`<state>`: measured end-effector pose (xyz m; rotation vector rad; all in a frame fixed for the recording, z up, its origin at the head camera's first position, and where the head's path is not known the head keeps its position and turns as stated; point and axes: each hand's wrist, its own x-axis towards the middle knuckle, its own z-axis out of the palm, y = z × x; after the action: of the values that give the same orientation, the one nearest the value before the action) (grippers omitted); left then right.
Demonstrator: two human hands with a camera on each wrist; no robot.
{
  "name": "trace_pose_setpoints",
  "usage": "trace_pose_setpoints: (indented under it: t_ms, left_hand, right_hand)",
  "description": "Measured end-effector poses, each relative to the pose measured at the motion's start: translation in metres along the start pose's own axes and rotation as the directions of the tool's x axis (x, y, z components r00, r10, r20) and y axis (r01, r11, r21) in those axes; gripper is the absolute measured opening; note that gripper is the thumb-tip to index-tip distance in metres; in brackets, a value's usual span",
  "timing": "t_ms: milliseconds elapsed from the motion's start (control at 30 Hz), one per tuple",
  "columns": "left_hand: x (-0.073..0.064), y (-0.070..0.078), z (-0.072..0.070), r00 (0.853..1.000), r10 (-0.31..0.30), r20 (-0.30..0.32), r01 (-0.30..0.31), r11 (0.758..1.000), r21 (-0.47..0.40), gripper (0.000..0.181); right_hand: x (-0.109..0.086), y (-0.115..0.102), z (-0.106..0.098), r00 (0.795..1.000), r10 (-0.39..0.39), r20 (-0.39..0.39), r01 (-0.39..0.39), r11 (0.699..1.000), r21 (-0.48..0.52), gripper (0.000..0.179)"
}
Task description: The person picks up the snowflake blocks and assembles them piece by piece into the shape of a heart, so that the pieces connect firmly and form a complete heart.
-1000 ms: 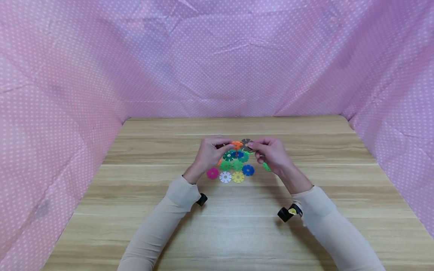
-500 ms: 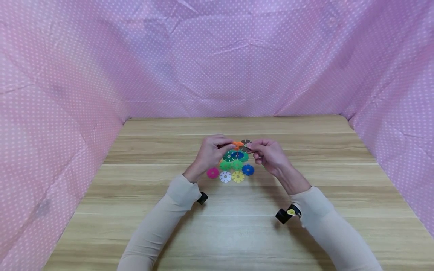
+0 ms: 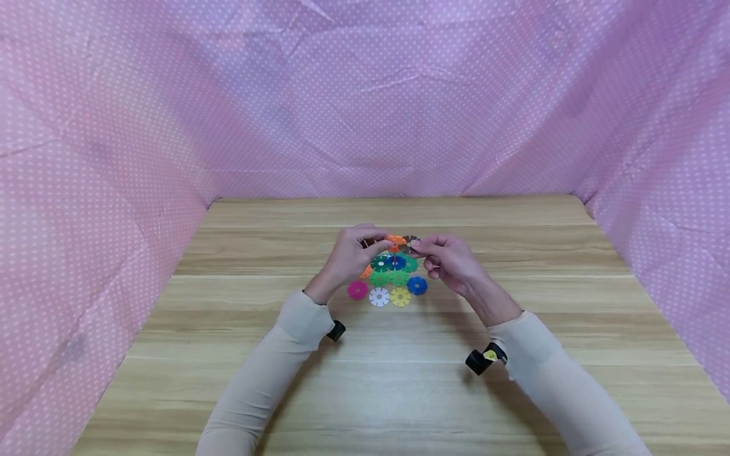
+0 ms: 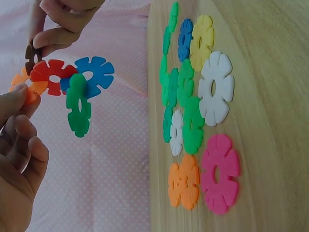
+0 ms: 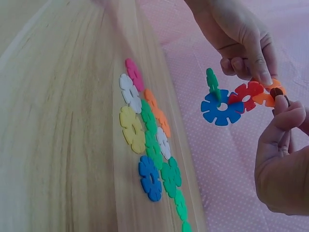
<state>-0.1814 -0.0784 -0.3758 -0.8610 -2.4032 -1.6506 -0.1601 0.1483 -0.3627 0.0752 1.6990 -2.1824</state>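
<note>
Sleeves (image 3: 256,383) come nearest me, reaching over the wooden table (image 3: 393,392). Past them lie slotted discs, a pink disc (image 3: 352,291) in front. Above these, the left hand (image 3: 348,258) pinches an orange disc (image 4: 38,88), joined to red, blue and green ones; the right hand (image 3: 456,263) pinches a brown disc (image 3: 405,249) close against it. Dotted pink cloth (image 3: 365,114) hangs behind.
</note>
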Motion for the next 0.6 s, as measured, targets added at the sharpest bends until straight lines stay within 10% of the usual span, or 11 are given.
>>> trace_pose_setpoints:
  t_ms: [400,600]
  left_hand:
    - [-0.002,-0.001,-0.007,0.996,-0.094,-0.006,0.094,0.995,0.032,0.017]
    - [-0.004,-0.006,-0.014,0.991,-0.129,-0.021,0.130,0.991,0.040,0.019]
  right_hand:
    - [0.000,-0.002,-0.005,0.999,-0.041,0.011,0.042,0.977,-0.211,0.021]
    - [0.003,0.004,-0.017,0.990,-0.133,0.035,0.134,0.881,-0.454,0.028]
